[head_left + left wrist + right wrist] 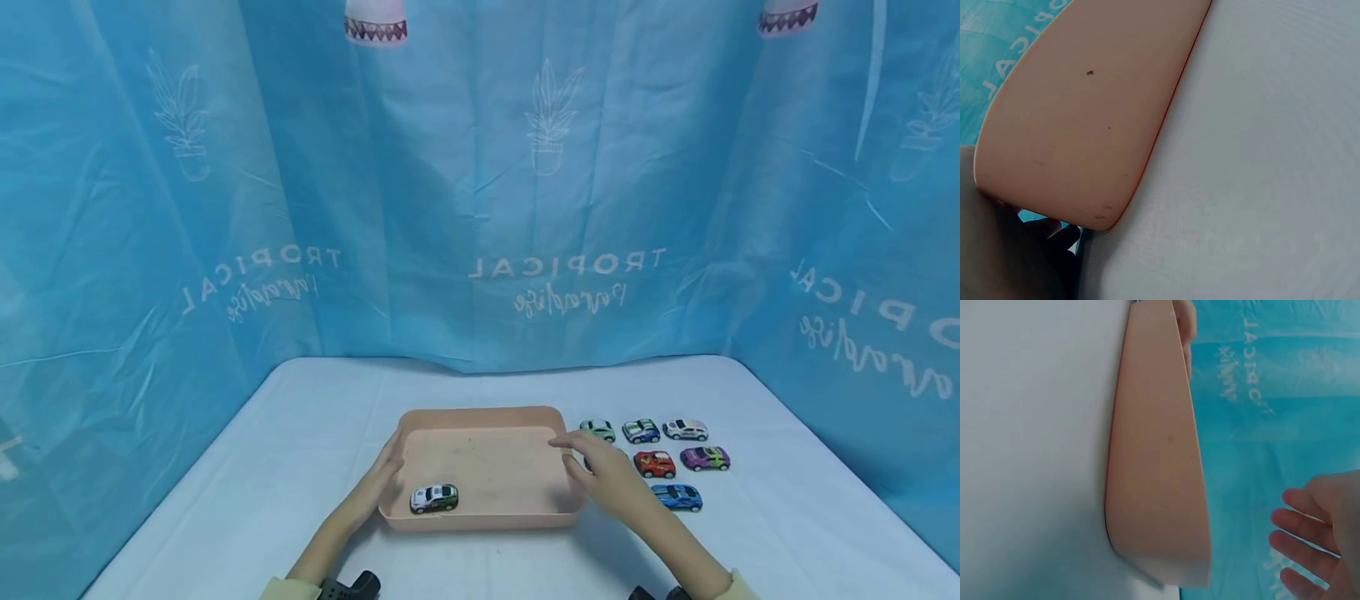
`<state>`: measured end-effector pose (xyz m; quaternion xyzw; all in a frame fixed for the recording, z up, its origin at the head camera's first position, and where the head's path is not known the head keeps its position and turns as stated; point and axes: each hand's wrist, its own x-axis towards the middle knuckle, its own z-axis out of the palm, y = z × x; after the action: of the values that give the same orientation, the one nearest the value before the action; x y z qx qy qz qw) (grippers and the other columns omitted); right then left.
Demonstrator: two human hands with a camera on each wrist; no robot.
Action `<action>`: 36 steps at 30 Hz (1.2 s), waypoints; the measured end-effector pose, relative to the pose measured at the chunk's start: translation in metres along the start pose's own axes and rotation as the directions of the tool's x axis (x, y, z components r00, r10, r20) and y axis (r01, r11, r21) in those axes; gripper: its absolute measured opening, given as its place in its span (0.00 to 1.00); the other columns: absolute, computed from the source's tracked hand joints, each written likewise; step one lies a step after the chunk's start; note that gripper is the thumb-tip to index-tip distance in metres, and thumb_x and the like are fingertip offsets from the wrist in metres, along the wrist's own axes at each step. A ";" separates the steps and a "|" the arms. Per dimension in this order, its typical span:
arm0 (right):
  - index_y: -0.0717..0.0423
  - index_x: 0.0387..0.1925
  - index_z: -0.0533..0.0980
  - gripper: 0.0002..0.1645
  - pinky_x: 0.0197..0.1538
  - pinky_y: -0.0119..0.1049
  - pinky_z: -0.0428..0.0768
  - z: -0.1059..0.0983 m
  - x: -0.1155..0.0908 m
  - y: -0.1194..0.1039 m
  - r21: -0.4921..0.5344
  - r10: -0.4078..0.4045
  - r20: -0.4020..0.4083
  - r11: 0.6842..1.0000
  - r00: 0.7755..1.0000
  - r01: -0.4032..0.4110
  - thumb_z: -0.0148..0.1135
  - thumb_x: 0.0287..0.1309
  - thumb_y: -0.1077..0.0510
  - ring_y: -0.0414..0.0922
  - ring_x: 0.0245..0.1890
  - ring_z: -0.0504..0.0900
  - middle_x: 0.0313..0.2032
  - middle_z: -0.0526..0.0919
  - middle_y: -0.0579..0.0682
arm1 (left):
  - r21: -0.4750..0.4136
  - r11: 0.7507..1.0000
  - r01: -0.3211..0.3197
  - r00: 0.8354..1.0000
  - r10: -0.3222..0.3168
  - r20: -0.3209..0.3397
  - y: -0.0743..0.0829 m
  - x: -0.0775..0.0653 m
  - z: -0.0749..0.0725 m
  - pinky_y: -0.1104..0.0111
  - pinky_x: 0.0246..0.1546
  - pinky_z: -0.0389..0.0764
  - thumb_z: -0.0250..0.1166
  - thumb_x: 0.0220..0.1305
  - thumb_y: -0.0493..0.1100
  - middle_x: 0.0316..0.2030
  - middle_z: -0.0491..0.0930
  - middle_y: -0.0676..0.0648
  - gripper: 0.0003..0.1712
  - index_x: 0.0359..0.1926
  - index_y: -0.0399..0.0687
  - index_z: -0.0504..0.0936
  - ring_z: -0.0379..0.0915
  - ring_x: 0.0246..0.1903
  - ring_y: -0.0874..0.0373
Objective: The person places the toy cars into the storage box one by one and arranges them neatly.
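A shallow pink-beige tray point(480, 522) lies on the white-covered table in the head view. Inside it, at the near left corner, is a white and dark toy car point(433, 498). My left hand point(378, 477) rests against the tray's left side, its fingers extended along the wall; in the left wrist view this hand is dark and partly hidden. Over the tray's right edge hovers my right hand point(611, 477), with nothing between its fingers. The right wrist view shows its fingers point(1304, 547) spread and loosely bent, apart from the tray.
Several toy cars stand right of the tray, among them a red car point(655, 464), a purple and green car point(705, 458), a blue car point(678, 497) and a white car point(686, 429). One is mostly hidden behind the right hand. A blue curtain point(480, 183) surrounds the table.
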<state>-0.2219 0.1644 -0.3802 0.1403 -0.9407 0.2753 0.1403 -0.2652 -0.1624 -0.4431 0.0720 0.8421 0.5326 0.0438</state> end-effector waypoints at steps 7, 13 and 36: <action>0.48 0.51 0.75 0.19 0.54 0.51 0.75 -0.020 -0.004 0.020 -0.027 -0.006 0.031 1.000 0.999 0.007 0.55 0.60 0.48 0.50 0.54 0.76 0.50 0.78 0.48 | -0.001 1.000 0.017 1.000 -0.017 -0.008 0.001 0.000 0.000 0.38 0.64 0.36 0.38 0.68 0.50 0.71 0.36 0.40 0.34 0.71 0.51 0.39 0.29 0.69 0.38; 0.50 0.51 0.75 0.18 0.49 0.48 0.78 -0.036 -0.007 0.036 -0.044 -0.038 -0.005 0.998 0.999 0.038 0.58 0.58 0.54 0.51 0.51 0.77 0.49 0.79 0.50 | 0.007 1.000 0.027 0.999 -0.027 -0.019 0.002 -0.001 0.001 0.39 0.64 0.36 0.38 0.68 0.52 0.72 0.36 0.42 0.35 0.71 0.52 0.38 0.30 0.70 0.39; 0.63 0.58 0.66 0.28 0.54 0.65 0.67 -0.089 -0.019 0.111 -0.108 0.134 -0.015 0.985 0.991 -0.134 0.47 0.65 0.48 0.68 0.57 0.63 0.56 0.67 0.69 | -0.019 1.000 0.005 1.000 -0.005 -0.009 -0.002 0.000 0.001 0.38 0.64 0.35 0.37 0.69 0.56 0.71 0.36 0.40 0.36 0.71 0.51 0.38 0.29 0.70 0.39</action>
<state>-0.2255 0.3073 -0.3684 0.0677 -0.9610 0.2329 0.1327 -0.2656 -0.1624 -0.4448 0.0671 0.8373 0.5410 0.0423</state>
